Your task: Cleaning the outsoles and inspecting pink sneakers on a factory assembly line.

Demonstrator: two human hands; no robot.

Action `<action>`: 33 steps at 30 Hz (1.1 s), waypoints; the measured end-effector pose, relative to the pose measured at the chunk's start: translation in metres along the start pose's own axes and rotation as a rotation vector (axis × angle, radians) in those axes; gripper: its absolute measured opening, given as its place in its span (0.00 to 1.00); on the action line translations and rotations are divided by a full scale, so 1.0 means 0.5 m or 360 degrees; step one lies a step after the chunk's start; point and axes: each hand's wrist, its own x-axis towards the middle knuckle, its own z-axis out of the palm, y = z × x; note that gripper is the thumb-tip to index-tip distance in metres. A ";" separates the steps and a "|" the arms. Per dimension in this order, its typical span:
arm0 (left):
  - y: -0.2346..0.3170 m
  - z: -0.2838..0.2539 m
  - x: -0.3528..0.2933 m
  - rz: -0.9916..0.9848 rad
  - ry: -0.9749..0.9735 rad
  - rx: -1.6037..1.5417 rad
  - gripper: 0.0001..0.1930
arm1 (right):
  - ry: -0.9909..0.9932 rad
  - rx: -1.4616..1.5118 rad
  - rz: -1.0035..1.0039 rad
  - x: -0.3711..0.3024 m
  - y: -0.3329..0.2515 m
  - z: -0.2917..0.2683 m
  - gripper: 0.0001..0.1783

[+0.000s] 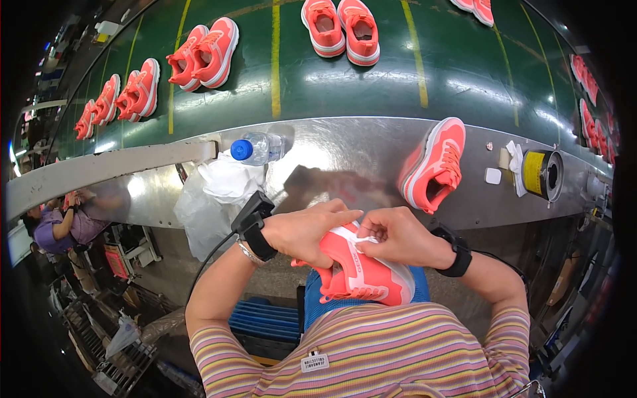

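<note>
A coral-pink sneaker (361,275) with a white sole rests in my lap, its side turned up. My left hand (308,232) is closed round its upper part, the thumb near the opening. With thumb and fingers pinched, my right hand (405,237) holds a thin white cloth (355,237) against the shoe's side; whether it is cloth or tissue is hard to make out. A matching sneaker (434,166) lies on the metal ledge ahead, toe pointing away.
Beyond the metal ledge (332,149) runs a green conveyor belt (252,86) with several pink sneaker pairs. A blue-capped bottle (259,148) and a white plastic bag (222,186) sit left, beside a pale metal bar (119,162). At right stands a yellow-labelled can (534,174).
</note>
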 end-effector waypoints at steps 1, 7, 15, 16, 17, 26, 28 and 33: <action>0.003 -0.001 0.001 -0.0017 -0.0060 -0.0016 0.46 | -0.0001 0.0000 0.0000 0.004 0.000 0.006 0.09; -0.009 0.031 -0.004 0.0135 0.0000 -0.0041 0.44 | -0.0164 -0.0016 0.0064 -0.008 0.001 0.001 0.10; -0.017 0.033 -0.005 0.0095 -0.0119 0.0080 0.46 | -0.0078 -0.0022 -0.0045 0.006 -0.011 0.017 0.11; -0.019 0.041 -0.011 0.0163 -0.0026 0.0087 0.44 | -0.0087 -0.0019 -0.0049 -0.002 -0.013 0.012 0.11; -0.020 0.046 -0.016 0.0232 0.0067 0.0094 0.42 | -0.0192 -0.0058 0.0079 -0.014 -0.014 0.004 0.11; -0.032 0.057 -0.025 0.0414 0.0150 0.0266 0.45 | -0.0154 -0.0077 0.0007 -0.013 -0.018 0.022 0.11; -0.021 0.052 -0.039 0.0301 0.0124 0.0222 0.45 | -0.0226 -0.0134 0.0047 -0.026 -0.022 0.014 0.11; -0.025 0.052 -0.036 0.0255 0.0116 0.0224 0.46 | -0.0068 -0.0016 -0.0079 -0.006 -0.035 0.033 0.11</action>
